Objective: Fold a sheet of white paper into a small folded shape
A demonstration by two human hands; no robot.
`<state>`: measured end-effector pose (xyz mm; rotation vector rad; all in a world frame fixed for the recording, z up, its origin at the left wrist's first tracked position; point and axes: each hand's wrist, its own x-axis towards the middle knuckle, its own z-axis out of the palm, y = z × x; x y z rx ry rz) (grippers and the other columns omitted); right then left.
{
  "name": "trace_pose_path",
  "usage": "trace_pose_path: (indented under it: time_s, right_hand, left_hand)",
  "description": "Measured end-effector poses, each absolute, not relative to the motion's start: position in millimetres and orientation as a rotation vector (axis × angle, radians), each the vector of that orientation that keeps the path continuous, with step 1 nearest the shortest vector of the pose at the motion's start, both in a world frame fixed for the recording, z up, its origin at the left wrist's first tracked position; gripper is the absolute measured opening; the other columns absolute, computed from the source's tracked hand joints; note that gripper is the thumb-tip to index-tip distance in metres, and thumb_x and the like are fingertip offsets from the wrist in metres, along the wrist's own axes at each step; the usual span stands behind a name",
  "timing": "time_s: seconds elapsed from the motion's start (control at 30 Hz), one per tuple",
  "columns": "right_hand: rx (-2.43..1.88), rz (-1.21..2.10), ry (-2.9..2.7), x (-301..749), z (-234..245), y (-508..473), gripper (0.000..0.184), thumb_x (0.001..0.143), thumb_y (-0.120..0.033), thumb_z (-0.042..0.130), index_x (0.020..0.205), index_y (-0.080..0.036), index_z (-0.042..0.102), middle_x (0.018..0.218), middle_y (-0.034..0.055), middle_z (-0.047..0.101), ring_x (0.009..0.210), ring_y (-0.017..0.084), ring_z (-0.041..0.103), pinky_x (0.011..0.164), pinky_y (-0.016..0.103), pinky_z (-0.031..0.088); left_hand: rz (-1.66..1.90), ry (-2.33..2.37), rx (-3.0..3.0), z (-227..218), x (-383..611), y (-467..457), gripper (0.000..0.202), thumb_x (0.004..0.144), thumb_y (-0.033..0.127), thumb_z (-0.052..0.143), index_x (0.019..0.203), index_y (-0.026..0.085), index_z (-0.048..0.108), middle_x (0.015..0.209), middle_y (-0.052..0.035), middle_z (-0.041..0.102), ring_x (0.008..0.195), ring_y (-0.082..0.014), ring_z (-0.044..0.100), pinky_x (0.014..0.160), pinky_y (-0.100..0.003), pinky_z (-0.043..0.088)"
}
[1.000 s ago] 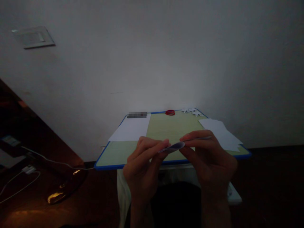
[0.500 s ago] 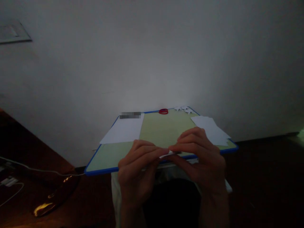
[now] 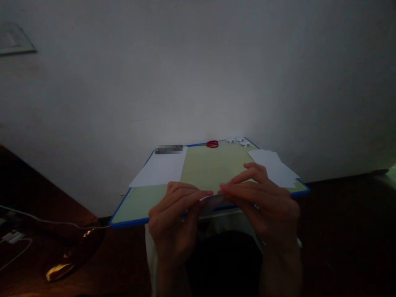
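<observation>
Between my two hands is a small piece of white paper (image 3: 213,201), held just above the near edge of the table. My left hand (image 3: 175,220) pinches its left end with thumb and fingertips. The right end is pinched by my right hand (image 3: 266,206), the thumb below and the index finger above. Dim light and the fingers hide part of the paper, so I cannot make out its exact shape or folds.
The pale green table (image 3: 210,165) has a blue rim and stands against a wall. White sheets (image 3: 163,169) lie left, with a blurred dark object (image 3: 168,149) at their back. Red-handled scissors (image 3: 212,144), several cut paper shapes (image 3: 239,141) and a paper stack (image 3: 275,167) are farther back and right.
My hands have moved slightly apart, and more of the paper's face shows between them. Both hands still pinch it. The scissors and the sheets on the table stay in place.
</observation>
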<state>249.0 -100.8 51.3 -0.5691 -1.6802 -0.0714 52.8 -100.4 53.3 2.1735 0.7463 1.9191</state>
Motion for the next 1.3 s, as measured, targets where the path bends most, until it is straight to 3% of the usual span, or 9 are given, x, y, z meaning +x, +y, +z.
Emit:
trace_pose_path:
  time_s: [0.13,0.3,0.37,0.6,0.73,0.87,1.0,1.17,1.3]
  right_hand:
    - [-0.655,0.053,-1.588,241,48,-97,0.055,0.099,-0.016,0.074,0.148,-0.040,0.065,0.096,-0.0028,0.083,0.094,0.023,0.076,0.117,0.059,0.047]
    - [-0.745,0.362,-1.333,228,36,-74,0.094,0.083,-0.041,0.093,0.163,-0.036,0.044,0.149,0.0120,0.068,0.128,0.031,0.071,0.109,0.054,0.059]
    - [-0.703,0.537,-1.239,221,31,-68,0.105,0.083,-0.042,0.093,0.169,-0.035,0.032,0.146,0.0143,0.069,0.116,0.029,0.077,0.094,0.048,0.067]
    - [-0.675,0.914,-1.217,194,32,-79,0.110,0.078,-0.029,0.095,0.169,-0.029,0.033,0.103,0.0063,0.084,0.079,0.026,0.083,0.063,0.038,0.072]
    - [-0.737,0.712,-1.201,185,37,-82,0.099,0.073,-0.025,0.098,0.161,-0.028,0.051,0.118,0.0092,0.082,0.088,0.028,0.083,0.068,0.039,0.073]
    - [-0.671,0.857,-1.172,185,37,-80,0.093,0.082,-0.022,0.092,0.163,-0.031,0.048,0.097,0.0046,0.086,0.073,0.028,0.084,0.058,0.043,0.074]
    - [-0.718,0.832,-1.203,191,36,-79,0.087,0.083,-0.024,0.092,0.160,-0.028,0.051,0.128,0.0112,0.082,0.097,0.030,0.085,0.079,0.047,0.076]
    - [-0.642,0.981,-1.242,202,33,-78,0.099,0.084,-0.022,0.090,0.168,-0.031,0.038,0.096,0.0037,0.087,0.068,0.025,0.083,0.056,0.039,0.074]
    - [-0.604,0.941,-1.261,212,32,-75,0.105,0.079,-0.024,0.094,0.167,-0.037,0.038,0.127,0.0080,0.082,0.096,0.030,0.085,0.077,0.050,0.076]
  left_hand:
    - [1.893,0.926,2.064,53,54,-96,0.017,0.096,0.016,0.078,0.099,0.030,0.087,0.083,0.0012,0.081,0.073,-0.0162,0.071,0.068,-0.030,0.053]
    - [2.043,1.166,1.728,49,58,-89,0.010,0.098,0.025,0.077,0.092,0.025,0.085,0.085,0.0008,0.082,0.076,-0.0149,0.074,0.068,-0.024,0.057]
    - [2.129,1.227,1.603,47,60,-86,0.012,0.098,0.029,0.076,0.090,0.023,0.083,0.085,0.0005,0.082,0.077,-0.0149,0.076,0.069,-0.023,0.059]
    - [2.209,1.361,1.581,50,65,-85,0.014,0.102,0.029,0.068,0.092,0.020,0.072,0.071,0.0035,0.074,0.056,-0.0105,0.068,0.050,-0.016,0.051]
    - [2.242,1.336,1.638,52,67,-86,0.010,0.101,0.024,0.066,0.092,0.020,0.069,0.074,0.0025,0.075,0.060,-0.0109,0.071,0.052,-0.016,0.053]
    - [2.226,1.371,1.608,51,66,-87,0.012,0.101,0.027,0.067,0.092,0.020,0.069,0.072,0.0017,0.074,0.057,-0.0110,0.069,0.048,-0.016,0.050]
    - [2.170,1.399,1.595,49,65,-88,0.014,0.102,0.027,0.066,0.090,0.020,0.068,0.072,0.0018,0.074,0.055,-0.0110,0.067,0.046,-0.016,0.048]
    - [2.040,1.325,1.641,51,64,-90,0.018,0.102,0.031,0.067,0.087,0.020,0.067,0.065,0.0033,0.070,0.050,-0.0104,0.064,0.042,-0.015,0.043]
    - [1.944,1.224,1.700,51,65,-90,0.018,0.102,0.030,0.068,0.087,0.020,0.067,0.069,0.0020,0.072,0.053,-0.0105,0.066,0.044,-0.015,0.044]
